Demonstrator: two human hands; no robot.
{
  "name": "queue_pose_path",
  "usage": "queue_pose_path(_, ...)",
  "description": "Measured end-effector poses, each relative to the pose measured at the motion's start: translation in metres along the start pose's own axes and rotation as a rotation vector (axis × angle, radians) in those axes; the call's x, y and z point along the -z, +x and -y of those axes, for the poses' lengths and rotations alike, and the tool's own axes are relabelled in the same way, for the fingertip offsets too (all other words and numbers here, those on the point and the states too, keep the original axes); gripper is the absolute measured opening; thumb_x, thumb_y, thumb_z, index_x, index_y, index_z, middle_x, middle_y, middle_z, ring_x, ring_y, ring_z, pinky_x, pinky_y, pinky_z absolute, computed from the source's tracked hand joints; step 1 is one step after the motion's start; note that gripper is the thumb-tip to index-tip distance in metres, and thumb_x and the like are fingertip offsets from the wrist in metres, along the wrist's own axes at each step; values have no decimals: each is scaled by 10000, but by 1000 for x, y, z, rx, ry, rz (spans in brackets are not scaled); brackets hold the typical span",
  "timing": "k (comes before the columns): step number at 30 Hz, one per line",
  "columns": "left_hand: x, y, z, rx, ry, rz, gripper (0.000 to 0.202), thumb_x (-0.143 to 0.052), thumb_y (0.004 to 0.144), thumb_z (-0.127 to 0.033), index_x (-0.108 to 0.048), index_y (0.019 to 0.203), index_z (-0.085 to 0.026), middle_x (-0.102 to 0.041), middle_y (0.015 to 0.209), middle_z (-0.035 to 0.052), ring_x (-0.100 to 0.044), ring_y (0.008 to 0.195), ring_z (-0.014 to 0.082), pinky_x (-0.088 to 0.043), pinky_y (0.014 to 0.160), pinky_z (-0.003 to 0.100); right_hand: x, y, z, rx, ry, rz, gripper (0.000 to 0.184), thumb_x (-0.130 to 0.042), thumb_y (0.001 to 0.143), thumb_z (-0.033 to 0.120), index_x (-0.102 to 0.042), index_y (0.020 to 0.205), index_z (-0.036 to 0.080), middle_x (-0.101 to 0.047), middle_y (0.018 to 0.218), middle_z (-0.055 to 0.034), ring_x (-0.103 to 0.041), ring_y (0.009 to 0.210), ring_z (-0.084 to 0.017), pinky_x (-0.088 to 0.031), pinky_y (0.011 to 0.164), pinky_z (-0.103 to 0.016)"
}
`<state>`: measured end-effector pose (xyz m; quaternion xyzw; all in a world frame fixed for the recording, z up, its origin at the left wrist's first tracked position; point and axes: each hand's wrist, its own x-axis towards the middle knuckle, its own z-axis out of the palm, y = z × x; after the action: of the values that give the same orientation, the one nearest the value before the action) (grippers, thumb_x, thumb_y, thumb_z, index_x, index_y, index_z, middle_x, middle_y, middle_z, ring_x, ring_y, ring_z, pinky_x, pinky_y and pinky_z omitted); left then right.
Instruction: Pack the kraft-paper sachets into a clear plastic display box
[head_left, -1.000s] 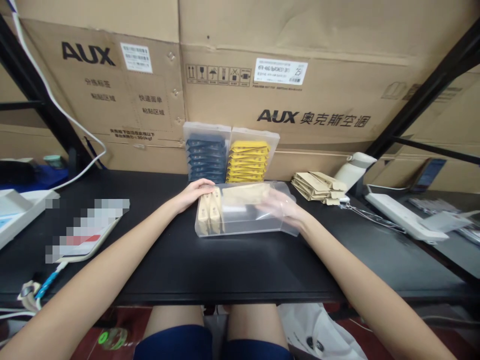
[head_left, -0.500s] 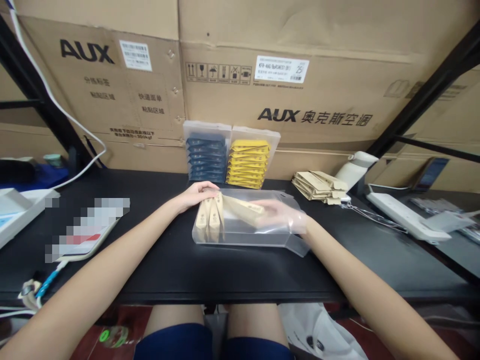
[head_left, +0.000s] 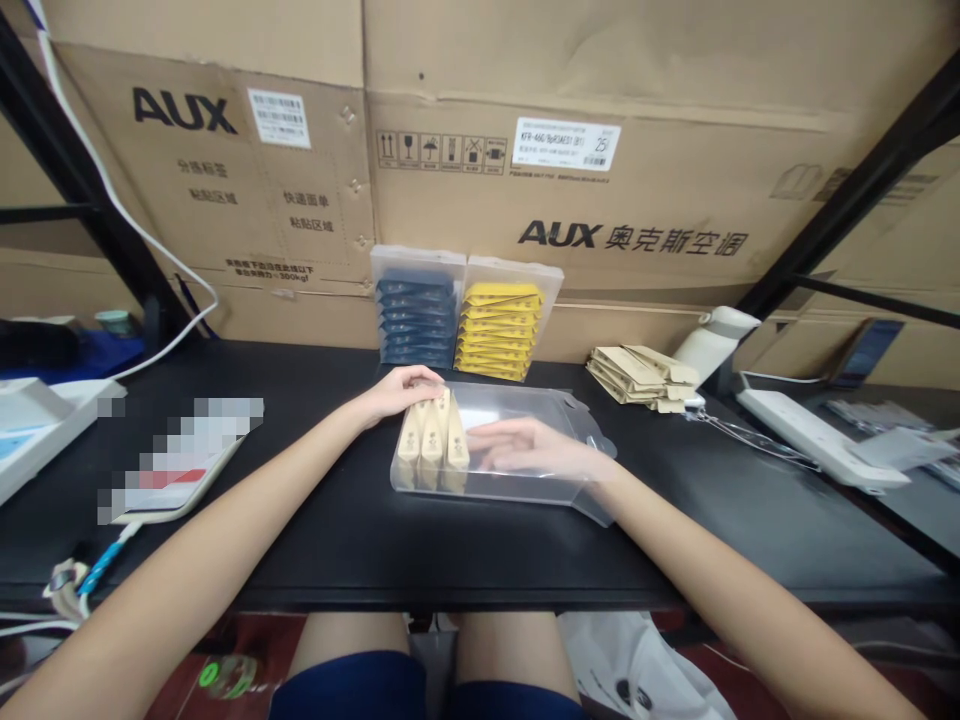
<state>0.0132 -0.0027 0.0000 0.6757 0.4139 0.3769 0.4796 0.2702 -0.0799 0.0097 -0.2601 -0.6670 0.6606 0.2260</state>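
Note:
On the black table lies a clear plastic box (head_left: pixel 517 488), its flaps open toward the right. Three beige paper packets (head_left: pixel 433 440) with dark print stand side by side at its left end. My left hand (head_left: pixel 401 390) is closed on the box's far left corner, beside the tops of the packets. Inside the box, seen through the plastic, is my right hand (head_left: pixel 525 445). Its fingers stretch left toward the rightmost packet and hold nothing; whether the fingertips touch it I cannot tell.
Behind stand two clear boxes, one with blue packets (head_left: pixel 416 320), one with yellow packets (head_left: pixel 499 325). A stack of beige packets (head_left: pixel 637 375) lies at right beside a white bottle (head_left: pixel 716 340). A phone (head_left: pixel 184 465) is at left, a white power strip (head_left: pixel 817 440) far right.
The packet that was slanting beside my right hand now stands upright with the other two at the left end. My right hand has let go of it; my left hand stays at the corner.

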Motion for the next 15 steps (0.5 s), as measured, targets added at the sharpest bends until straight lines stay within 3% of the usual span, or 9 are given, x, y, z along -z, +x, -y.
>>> queue_pose_path(4,-1,0,0,7,-18,-1,315,-767,661,-398,-705,892,-192,-687,805,27,-616,753,189,-460,735,323,-6,-4,7,-112,133,22,551,-682,817,239,-515,1341,278,-507,1407,-108,-689,974,-164,-547,736,-216)
queue_pose_path(8,-2,-1,-1,14,-7,6,350,-762,656,-415,-691,904,-178,-672,806,30,-602,748,184,-451,707,304,-7,-4,8,-149,174,20,669,-680,813,250,-401,1419,298,-500,1412,-122,-706,920,-165,-542,635,-179)
queue_pose_path(15,-8,-5,-13,-38,155,-13,367,-747,663,-456,-650,870,-169,-637,835,15,-573,774,166,-435,711,276,-6,-1,4,-124,-46,83,773,-654,853,297,-230,1498,283,-626,1219,-141,-689,854,-165,-557,644,-252)
